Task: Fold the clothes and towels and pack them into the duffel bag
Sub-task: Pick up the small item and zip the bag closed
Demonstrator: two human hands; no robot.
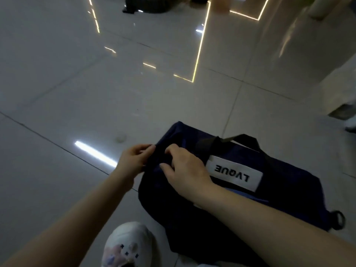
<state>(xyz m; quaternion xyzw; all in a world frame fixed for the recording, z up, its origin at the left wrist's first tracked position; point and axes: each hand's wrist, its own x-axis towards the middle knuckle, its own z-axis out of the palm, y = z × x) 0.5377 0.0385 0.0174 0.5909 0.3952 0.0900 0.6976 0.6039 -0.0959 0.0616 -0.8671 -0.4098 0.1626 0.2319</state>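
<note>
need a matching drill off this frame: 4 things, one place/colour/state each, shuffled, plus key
Things:
1. duffel bag
2. label
3. left hand
4. shoe

Descriptions:
A. white patch with black letters
B. dark navy, lying on the tiled floor
C. white, at the bottom edge of the view
D. pinches the bag's end fabric

Pairs: 1-B, 2-A, 3-D, 4-C

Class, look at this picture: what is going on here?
A person crouches over a dark blue duffel bag lying on a glossy tiled floor. The left hand pinches the fabric at the bag's end, and the right hand grips it beside it. No clothes or towels are plainly visible; the bag's white label faces up.
</note>
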